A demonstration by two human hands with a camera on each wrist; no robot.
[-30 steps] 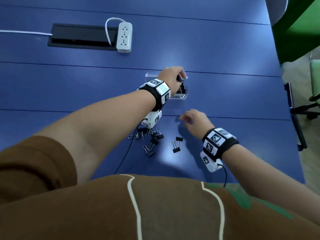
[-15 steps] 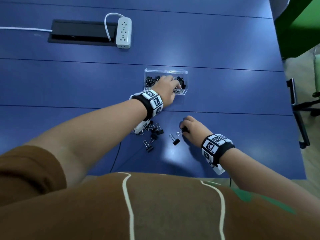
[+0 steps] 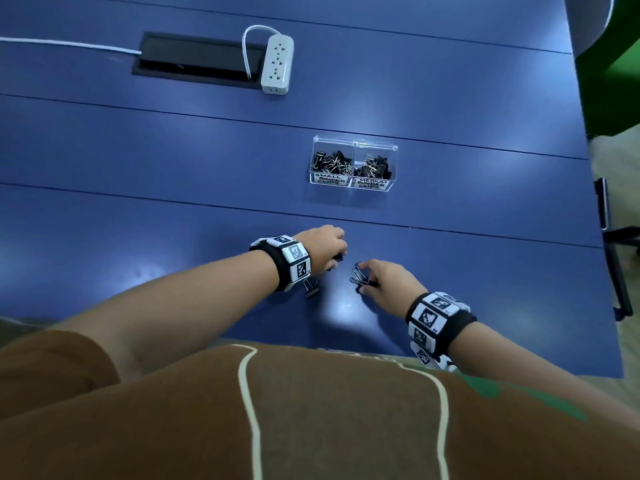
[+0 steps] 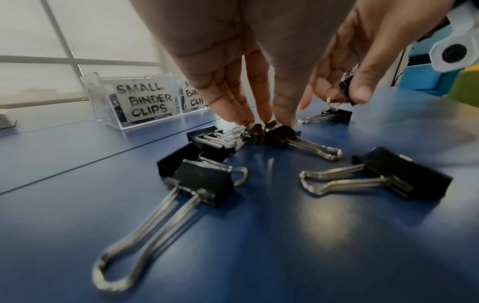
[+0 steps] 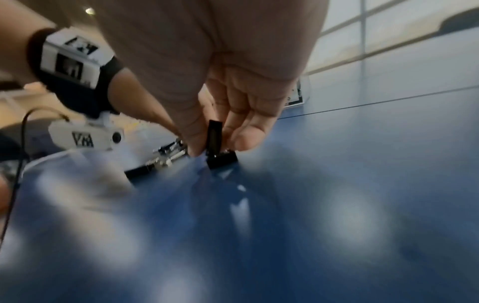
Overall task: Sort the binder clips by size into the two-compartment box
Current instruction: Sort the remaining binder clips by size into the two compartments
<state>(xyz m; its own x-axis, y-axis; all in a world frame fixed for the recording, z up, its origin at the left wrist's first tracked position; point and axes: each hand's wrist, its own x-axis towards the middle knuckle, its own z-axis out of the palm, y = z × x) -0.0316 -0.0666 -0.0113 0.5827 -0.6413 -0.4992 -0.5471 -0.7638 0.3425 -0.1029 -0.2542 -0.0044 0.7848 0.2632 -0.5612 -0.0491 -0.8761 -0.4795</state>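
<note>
My left hand (image 3: 323,245) is down over the loose pile of binder clips (image 4: 204,180) on the blue table (image 3: 450,220), fingertips (image 4: 282,114) closing round a small black clip (image 4: 281,134) near the middle of the heap. It looks like a pinch forming; whether I have it off the table yet, I cannot tell. My right hand (image 3: 388,282) is just beside, thumb and forefinger pinching a black clip (image 5: 215,137) by its body, steel handles trailing toward the table.

The two-compartment box (image 3: 353,183) sits well beyond both hands, clear plastic, left side labelled small, right side medium, both already holding clips.

How do these handle? Light, hard, stiff, I'd judge: painted steel body, springy wire handles that flop and swing. The body is smooth and a bit slick, so I want my grip across the flat black sides, not on the wire loops, which pivot and let the clip dangle. Nothing fragile here; a drop into the box should do no harm. The tangled ones in the heap may snag each other by the handles, so lift slowly.
</note>
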